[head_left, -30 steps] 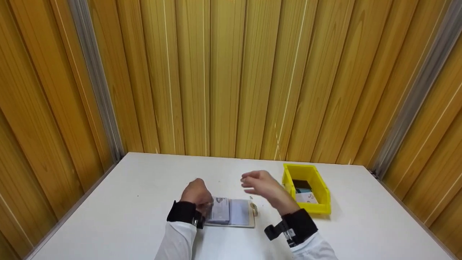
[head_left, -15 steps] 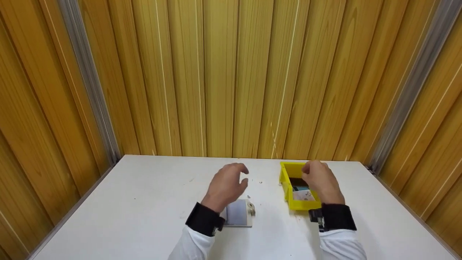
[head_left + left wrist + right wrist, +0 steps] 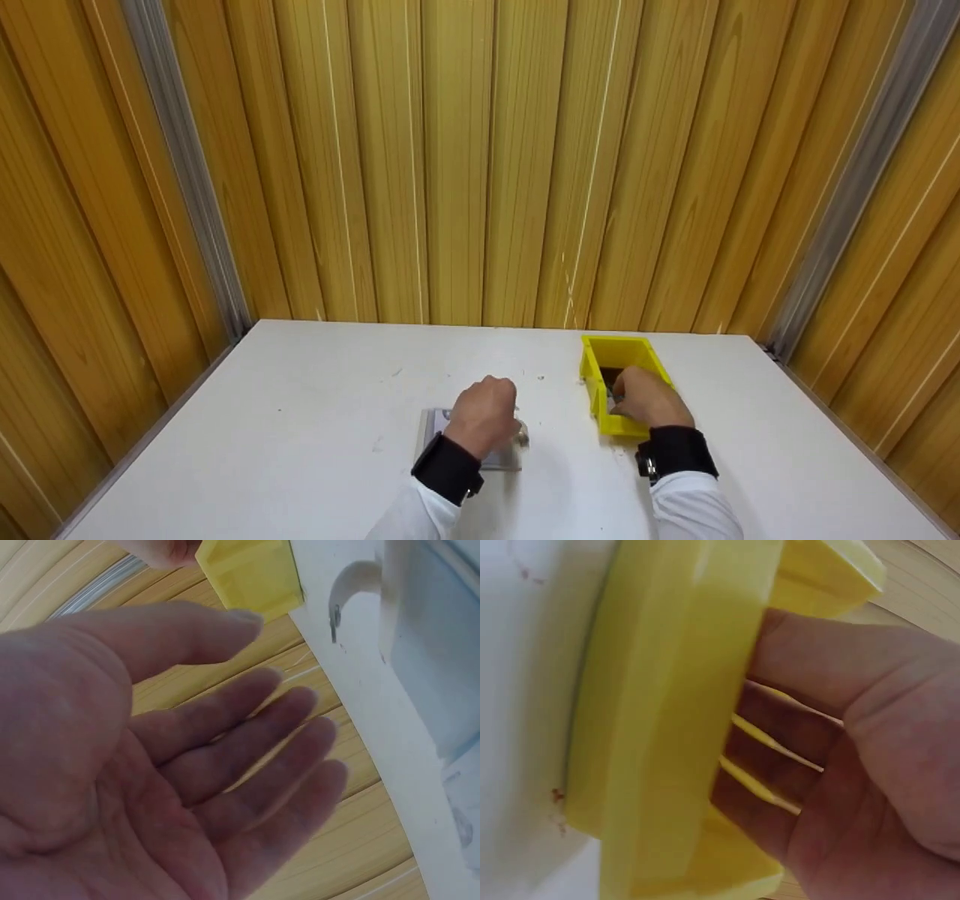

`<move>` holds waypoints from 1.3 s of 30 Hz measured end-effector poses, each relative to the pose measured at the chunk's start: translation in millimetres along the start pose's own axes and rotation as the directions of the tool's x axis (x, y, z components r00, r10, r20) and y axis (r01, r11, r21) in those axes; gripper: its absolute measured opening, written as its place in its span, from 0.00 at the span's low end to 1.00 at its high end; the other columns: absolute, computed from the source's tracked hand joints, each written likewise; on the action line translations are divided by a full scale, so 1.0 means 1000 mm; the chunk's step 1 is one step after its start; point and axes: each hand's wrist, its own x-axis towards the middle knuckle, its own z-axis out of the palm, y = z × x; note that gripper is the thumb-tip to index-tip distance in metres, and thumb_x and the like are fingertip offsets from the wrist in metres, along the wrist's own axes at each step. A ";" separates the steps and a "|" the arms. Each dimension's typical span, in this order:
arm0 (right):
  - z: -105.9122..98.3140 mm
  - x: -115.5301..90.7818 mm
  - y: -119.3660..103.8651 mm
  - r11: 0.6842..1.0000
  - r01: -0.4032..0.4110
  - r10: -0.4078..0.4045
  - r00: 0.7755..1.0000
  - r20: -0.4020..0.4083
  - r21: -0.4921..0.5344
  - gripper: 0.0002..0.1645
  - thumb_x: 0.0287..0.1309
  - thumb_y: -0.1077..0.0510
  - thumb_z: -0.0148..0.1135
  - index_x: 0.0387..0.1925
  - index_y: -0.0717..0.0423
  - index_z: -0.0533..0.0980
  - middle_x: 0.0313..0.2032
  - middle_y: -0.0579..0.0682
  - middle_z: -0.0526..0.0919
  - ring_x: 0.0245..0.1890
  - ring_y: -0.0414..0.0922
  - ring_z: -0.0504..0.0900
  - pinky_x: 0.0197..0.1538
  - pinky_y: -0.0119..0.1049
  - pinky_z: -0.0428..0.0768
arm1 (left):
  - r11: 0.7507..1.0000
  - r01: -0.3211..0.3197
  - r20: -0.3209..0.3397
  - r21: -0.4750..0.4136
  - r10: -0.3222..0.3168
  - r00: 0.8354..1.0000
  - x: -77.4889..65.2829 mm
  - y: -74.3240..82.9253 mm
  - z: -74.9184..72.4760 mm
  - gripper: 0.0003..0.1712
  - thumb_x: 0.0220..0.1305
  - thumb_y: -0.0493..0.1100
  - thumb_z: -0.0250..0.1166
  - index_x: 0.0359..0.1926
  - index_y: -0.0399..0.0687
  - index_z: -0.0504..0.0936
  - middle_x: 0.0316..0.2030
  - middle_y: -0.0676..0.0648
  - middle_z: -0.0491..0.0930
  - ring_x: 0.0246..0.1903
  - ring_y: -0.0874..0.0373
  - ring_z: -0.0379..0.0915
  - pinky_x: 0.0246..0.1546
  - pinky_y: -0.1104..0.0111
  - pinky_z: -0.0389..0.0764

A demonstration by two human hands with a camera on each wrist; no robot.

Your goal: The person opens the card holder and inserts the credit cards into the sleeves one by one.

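My left hand (image 3: pixel 486 416) hovers over a card holder (image 3: pixel 437 424) lying unfolded on the white table. In the left wrist view, that hand's fingers are loosely extended, with nothing between them and the thumb. A clear sleeve page (image 3: pixel 442 652) and a snap strap (image 3: pixel 356 581) of the holder show there too. My right hand (image 3: pixel 651 397) reaches into a yellow bin (image 3: pixel 598 397), over the cards inside. The bin's front wall (image 3: pixel 675 720) hides its fingertips in the right wrist view; the visible fingers are nearly straight, apart from the thumb.
A dark brown flat item (image 3: pixel 610 375) lies toward the back of the bin. Wood-patterned panels (image 3: pixel 457 165) rise behind the white table (image 3: pixel 322 390) and on both sides. A few small marks dot the tabletop.
The left hand moved right from the holder's left side, rose, and now hovers lower over its right part. The right hand moved right to the bin and down into it.
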 end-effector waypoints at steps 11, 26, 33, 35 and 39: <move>0.004 0.001 0.001 1.000 0.008 -0.007 1.000 -0.014 0.016 0.13 0.61 0.62 0.68 0.47 0.62 0.81 0.42 0.55 0.86 0.36 0.47 0.78 0.40 0.40 0.79 | 0.966 0.211 -0.022 0.151 -0.210 0.977 -0.004 0.003 0.020 0.16 0.44 0.48 0.80 0.22 0.45 0.82 0.19 0.48 0.80 0.19 0.58 0.73 0.20 0.62 0.78; 0.012 0.008 0.003 0.996 -0.050 0.050 0.999 0.005 0.076 0.12 0.64 0.61 0.65 0.49 0.60 0.80 0.44 0.55 0.84 0.39 0.48 0.78 0.45 0.41 0.78 | 0.940 0.269 -0.063 0.210 -0.261 0.963 0.000 0.003 0.041 0.15 0.41 0.46 0.79 0.27 0.42 0.85 0.25 0.46 0.85 0.26 0.53 0.82 0.28 0.62 0.82; 0.015 0.013 0.003 0.999 0.013 -0.012 0.999 -0.035 0.040 0.04 0.68 0.65 0.57 0.41 0.61 0.77 0.34 0.54 0.77 0.35 0.48 0.75 0.39 0.39 0.73 | 0.950 0.240 -0.056 0.199 -0.234 0.971 0.000 0.003 0.040 0.12 0.44 0.44 0.78 0.26 0.42 0.86 0.25 0.45 0.85 0.28 0.52 0.83 0.30 0.63 0.83; 0.016 0.015 0.005 0.999 0.044 -0.044 0.995 -0.092 -0.002 0.07 0.68 0.65 0.56 0.45 0.63 0.76 0.40 0.59 0.77 0.39 0.51 0.75 0.43 0.43 0.75 | 0.955 0.233 -0.051 0.185 -0.228 0.972 0.000 0.003 0.039 0.11 0.45 0.42 0.77 0.27 0.42 0.86 0.26 0.45 0.86 0.29 0.51 0.83 0.31 0.62 0.84; 0.020 0.017 0.009 0.996 0.063 -0.073 0.984 -0.162 -0.065 0.17 0.69 0.66 0.54 0.57 0.68 0.72 0.55 0.65 0.74 0.49 0.56 0.73 0.59 0.54 0.75 | 0.961 0.232 -0.038 0.151 -0.229 0.973 0.001 0.004 0.038 0.11 0.44 0.41 0.77 0.29 0.41 0.86 0.27 0.44 0.87 0.30 0.50 0.84 0.33 0.61 0.84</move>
